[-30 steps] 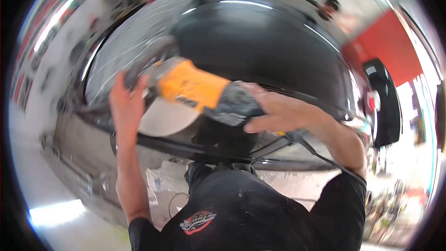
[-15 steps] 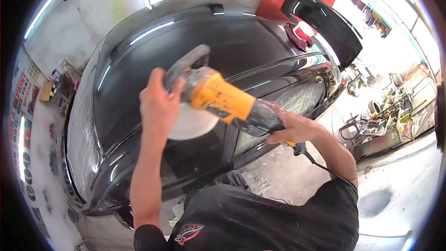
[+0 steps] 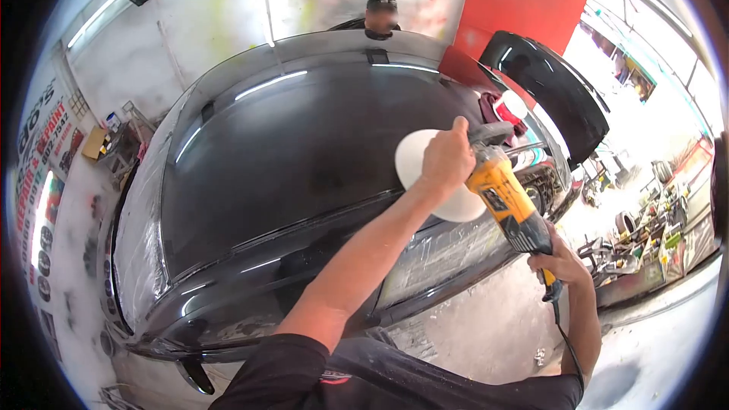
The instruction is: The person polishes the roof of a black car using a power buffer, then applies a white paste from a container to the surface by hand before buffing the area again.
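Observation:
A yellow and black power polisher (image 3: 503, 196) with a round white pad (image 3: 414, 153) is held in both hands over the near side of a black car roof (image 3: 288, 159). My left hand (image 3: 448, 158) is closed around the front handle at the tool's head. Farther back, my right hand (image 3: 563, 260) wraps the dark rear grip, close to where the power cord (image 3: 563, 326) comes out. The pad overlaps the roof edge and the side window in this view. Part of the pad is hidden behind my left hand and forearm.
A red and white tub (image 3: 510, 108) rests with a dark red cloth (image 3: 490, 110) on the roof's right end. The raised black rear lid (image 3: 543, 91) stands beyond. Plastic sheeting (image 3: 137, 235) covers the left end. Another person (image 3: 381, 17) is across the car. Tools clutter the right side.
The polisher has moved to the right along the roof, with both hands still on it. Its body now points more steeply down toward me, and my left arm reaches farther across.

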Action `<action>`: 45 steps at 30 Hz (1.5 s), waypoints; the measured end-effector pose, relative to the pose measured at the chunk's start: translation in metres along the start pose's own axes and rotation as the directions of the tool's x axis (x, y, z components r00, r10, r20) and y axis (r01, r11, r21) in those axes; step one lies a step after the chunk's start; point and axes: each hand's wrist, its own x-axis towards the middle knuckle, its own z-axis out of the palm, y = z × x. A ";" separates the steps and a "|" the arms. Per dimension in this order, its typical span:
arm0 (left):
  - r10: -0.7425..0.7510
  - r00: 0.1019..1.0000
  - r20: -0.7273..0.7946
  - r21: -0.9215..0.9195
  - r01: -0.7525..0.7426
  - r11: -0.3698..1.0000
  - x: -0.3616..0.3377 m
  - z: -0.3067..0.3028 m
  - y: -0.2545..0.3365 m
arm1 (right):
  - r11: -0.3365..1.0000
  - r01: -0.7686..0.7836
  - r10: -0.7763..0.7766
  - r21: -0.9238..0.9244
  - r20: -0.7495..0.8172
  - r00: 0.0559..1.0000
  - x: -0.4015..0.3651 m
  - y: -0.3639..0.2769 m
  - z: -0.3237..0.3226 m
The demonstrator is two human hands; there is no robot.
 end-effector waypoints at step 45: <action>0.079 0.987 -0.138 -0.070 -0.089 0.994 0.272 0.029 -0.202 | 0.975 -0.129 0.110 -0.179 -0.113 0.987 0.298 -0.110 0.008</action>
